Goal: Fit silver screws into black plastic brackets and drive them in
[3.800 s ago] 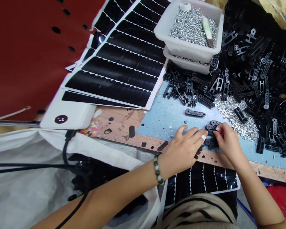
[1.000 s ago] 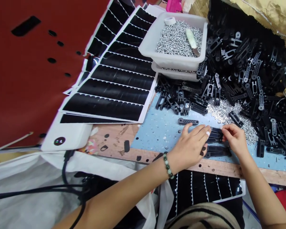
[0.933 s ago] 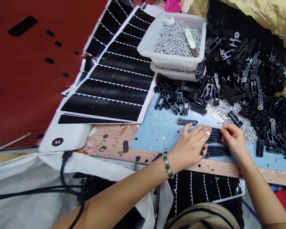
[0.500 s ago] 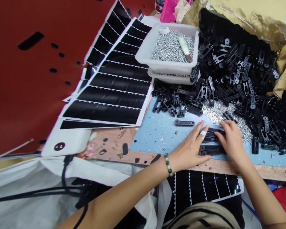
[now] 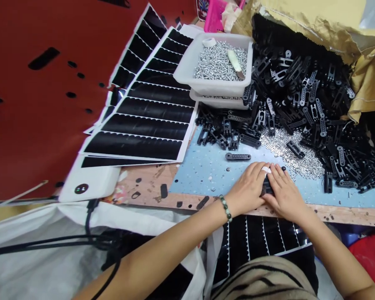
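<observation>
Black parts beneath both hands

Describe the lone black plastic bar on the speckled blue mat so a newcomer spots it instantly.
Find the white plastic tub of silver metal screws, then come nearer, onto the speckled blue mat. The black plastic bar lies there, lattice face up, touching none of the heaped black plastic parts.
</observation>
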`<state>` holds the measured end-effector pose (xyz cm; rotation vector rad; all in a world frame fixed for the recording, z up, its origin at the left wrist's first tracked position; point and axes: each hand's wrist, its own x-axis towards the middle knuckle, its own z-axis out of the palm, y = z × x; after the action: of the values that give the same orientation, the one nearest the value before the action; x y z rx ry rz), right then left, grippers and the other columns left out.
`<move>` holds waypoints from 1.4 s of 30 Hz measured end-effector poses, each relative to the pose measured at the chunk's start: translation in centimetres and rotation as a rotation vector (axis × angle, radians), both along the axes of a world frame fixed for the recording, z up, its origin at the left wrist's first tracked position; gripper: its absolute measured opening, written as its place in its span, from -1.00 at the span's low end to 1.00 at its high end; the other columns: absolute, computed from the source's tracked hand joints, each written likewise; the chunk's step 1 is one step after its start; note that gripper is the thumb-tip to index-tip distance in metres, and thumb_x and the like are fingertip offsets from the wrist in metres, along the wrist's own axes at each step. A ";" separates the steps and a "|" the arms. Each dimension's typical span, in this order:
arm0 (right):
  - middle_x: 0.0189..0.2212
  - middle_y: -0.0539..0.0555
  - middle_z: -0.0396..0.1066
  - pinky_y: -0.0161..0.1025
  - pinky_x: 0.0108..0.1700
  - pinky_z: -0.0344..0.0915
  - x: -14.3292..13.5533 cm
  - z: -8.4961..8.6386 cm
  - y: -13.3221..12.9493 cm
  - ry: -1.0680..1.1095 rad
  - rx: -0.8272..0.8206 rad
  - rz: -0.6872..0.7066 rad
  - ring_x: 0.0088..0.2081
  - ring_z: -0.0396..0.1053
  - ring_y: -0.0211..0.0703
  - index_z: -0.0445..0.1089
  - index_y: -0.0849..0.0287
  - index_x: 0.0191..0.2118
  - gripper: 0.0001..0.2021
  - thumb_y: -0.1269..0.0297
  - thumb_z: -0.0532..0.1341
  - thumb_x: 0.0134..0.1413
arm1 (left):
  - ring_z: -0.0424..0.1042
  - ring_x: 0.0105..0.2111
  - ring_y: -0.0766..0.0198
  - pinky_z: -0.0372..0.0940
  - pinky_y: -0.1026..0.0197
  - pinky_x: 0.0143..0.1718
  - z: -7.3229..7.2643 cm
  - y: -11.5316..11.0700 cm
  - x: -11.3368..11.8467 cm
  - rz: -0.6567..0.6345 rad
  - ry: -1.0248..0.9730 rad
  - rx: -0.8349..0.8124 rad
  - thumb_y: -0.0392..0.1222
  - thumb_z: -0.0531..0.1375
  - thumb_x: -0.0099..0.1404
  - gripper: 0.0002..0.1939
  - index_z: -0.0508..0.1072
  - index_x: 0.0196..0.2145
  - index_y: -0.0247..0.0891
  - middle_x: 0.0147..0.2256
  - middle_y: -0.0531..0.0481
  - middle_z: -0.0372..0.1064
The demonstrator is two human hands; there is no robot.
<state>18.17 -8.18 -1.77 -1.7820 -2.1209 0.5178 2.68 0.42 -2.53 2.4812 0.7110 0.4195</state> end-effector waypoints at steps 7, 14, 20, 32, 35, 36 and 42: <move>0.10 0.17 0.29 0.14 0.14 0.21 3.7 1.0 0.7 0.546 0.497 -0.300 0.16 0.22 0.04 0.23 0.04 0.15 -0.61 0.10 -0.04 0.27 | 0.06 0.17 -0.14 0.02 -0.24 0.20 2.6 0.9 -1.3 0.087 -0.122 -0.340 0.00 0.16 0.19 -0.31 0.09 0.20 -0.31 0.14 -0.27 0.10; -0.33 0.07 0.42 -0.20 -0.28 0.34 -1.1 0.0 3.8 0.661 0.454 -0.295 -0.34 0.40 -0.17 0.31 0.11 -0.10 -0.62 -0.03 -0.06 0.23 | 0.37 -0.30 0.19 0.34 0.18 -0.35 4.5 0.9 -2.5 0.175 -0.213 -1.641 0.12 0.16 0.18 -0.58 0.43 -0.20 -0.31 -0.28 -0.12 0.40; -0.63 -0.06 0.27 -0.28 -0.42 0.14 -1.6 -0.9 5.1 0.544 0.103 -0.640 -0.54 0.24 -0.22 0.33 0.15 -0.47 -0.68 0.06 0.04 0.16 | 0.38 -0.08 0.03 0.36 -0.03 -0.12 4.6 1.2 -4.3 0.326 -0.238 -1.431 0.26 0.01 0.27 -0.45 0.38 -0.11 -0.27 -0.12 -0.21 0.39; -0.05 0.23 0.33 -0.01 -0.01 0.24 -2.0 1.9 4.3 0.257 0.399 -0.172 -0.02 0.27 -0.03 0.32 0.14 -0.02 -0.74 0.38 0.01 0.22 | -0.24 0.31 -0.14 -0.08 -0.22 0.25 3.0 1.3 -2.8 0.167 0.093 -0.117 -0.09 0.26 0.09 -0.28 0.16 0.16 -0.38 0.30 -0.36 -0.16; -0.15 0.12 0.39 -0.10 -0.07 0.30 -2.7 3.8 3.8 0.387 0.344 0.166 -0.10 0.31 -0.11 0.26 0.07 0.01 -0.72 0.42 0.06 0.20 | -0.30 0.32 -0.16 -0.10 -0.27 0.25 4.2 1.1 -2.9 0.076 0.040 -0.199 -0.21 0.26 0.00 -0.22 0.12 0.18 -0.28 0.32 -0.30 -0.23; -0.22 0.08 0.40 -0.14 -0.13 0.32 -3.0 4.3 3.6 0.410 0.332 0.197 -0.17 0.33 -0.14 0.27 0.06 -0.02 -0.74 0.43 0.06 0.19 | -0.30 0.32 -0.15 -0.08 -0.26 0.25 4.6 0.8 -2.9 0.058 0.004 -0.228 -0.24 0.26 -0.02 -0.19 0.10 0.19 -0.25 0.32 -0.28 -0.25; -0.34 0.00 0.38 -0.26 -0.27 0.30 -1.2 4.8 1.9 0.634 0.286 -0.054 -0.32 0.34 -0.24 0.33 0.07 -0.16 -0.86 0.38 0.16 0.16 | -0.17 0.31 -0.09 -0.03 -0.19 0.26 5.4 -1.2 -3.7 0.223 -0.309 -0.224 -0.10 0.28 0.10 -0.03 -0.21 0.31 -0.13 0.32 -0.22 -0.28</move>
<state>17.02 -6.25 3.07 -1.2903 -1.6065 0.6263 -1.07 -0.79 2.90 2.0748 0.8554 0.7435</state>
